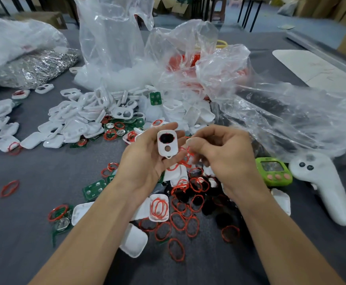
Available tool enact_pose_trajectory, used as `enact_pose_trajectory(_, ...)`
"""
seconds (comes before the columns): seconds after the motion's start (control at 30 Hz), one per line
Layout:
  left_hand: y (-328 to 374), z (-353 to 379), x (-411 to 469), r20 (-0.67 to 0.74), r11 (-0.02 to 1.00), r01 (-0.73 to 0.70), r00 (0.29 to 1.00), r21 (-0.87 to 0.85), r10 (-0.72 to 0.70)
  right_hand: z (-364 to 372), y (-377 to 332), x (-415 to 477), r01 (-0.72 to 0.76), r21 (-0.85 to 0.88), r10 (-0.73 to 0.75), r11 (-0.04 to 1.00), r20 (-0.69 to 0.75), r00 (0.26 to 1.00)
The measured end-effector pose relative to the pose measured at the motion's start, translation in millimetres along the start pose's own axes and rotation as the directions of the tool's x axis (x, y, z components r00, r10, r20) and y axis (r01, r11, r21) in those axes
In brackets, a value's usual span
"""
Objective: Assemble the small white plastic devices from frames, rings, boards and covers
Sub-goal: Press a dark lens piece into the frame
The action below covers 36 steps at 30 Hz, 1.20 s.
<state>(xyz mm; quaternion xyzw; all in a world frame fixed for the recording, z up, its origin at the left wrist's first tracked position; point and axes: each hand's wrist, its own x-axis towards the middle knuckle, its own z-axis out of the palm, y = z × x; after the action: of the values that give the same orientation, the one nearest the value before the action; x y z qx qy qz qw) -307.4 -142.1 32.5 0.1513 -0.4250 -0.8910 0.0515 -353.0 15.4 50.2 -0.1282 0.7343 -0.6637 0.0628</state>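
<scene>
1. L hand [147, 159] was palm up, fingers curled round a white oblong plastic frame [167, 147] w/ two holes. A black pad sat in the upper hole.
2. R hand [227, 153] was just beside the frame, fingers curled. Thumb & fingertips pinched what looked like a thin red rubber ring [185, 154]; blurred.
3. Both hung over the grey cloth table [44, 182], above loose red rings [176, 249], green circuit boards [95, 188] & white plastic covers [134, 241].
4. Clear plastic bags [114, 38] were behind. A green timer [273, 171] lay near the R hand.
</scene>
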Motion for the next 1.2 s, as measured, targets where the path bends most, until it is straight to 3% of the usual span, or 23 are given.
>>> enact_pose_trajectory(0.37,7,-5,0,0.093,0.994,0.089,0.992,-0.064,-0.083,4,-2,0,-0.290,0.355,0.254,0.889,0.144,0.956)
enact_pose_trajectory(0.63,8,-5,1,0.131,0.996,0.088,0.988,-0.034,-0.083,0,2,2,-0.045,0.144,0.030,0.989,0.107,0.994)
enact_pose_trajectory(0.7,7,-5,2,0.132,0.995,0.097,0.987,0.001,-0.096,1,3,2,0.055,0.001,-0.055,0.998,0.082,0.995)
enact_pose_trajectory(0.9,0,-4,3,0.148,0.994,0.102,0.983,0.027,-0.105,4,5,-4,0.237,-0.378,-0.217,0.895,0.094,0.972)
enact_pose_trajectory(1.2,0,-1,2,0.169,0.991,0.131,0.977,-0.009,-0.128,7,5,-4,0.250,-0.385,-0.257,0.888,0.034,0.966)
